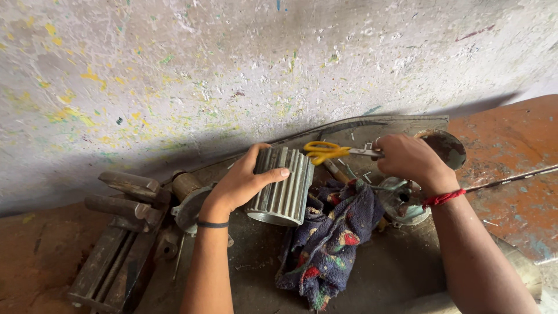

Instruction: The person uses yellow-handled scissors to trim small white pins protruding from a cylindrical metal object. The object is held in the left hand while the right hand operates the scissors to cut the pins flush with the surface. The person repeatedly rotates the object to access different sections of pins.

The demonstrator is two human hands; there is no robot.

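Gripping a ribbed metal cylinder, the left hand is clenched; yellow-handled scissors (far right) are grasped by the right hand.

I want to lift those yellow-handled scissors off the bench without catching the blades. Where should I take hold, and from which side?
Take the scissors by the yellow handle loops, coming from the ribbed metal cylinder side. The loops point that way and lie bare, while the right hand covers the blade end. The left hand on the cylinder crowds the approach somewhat.
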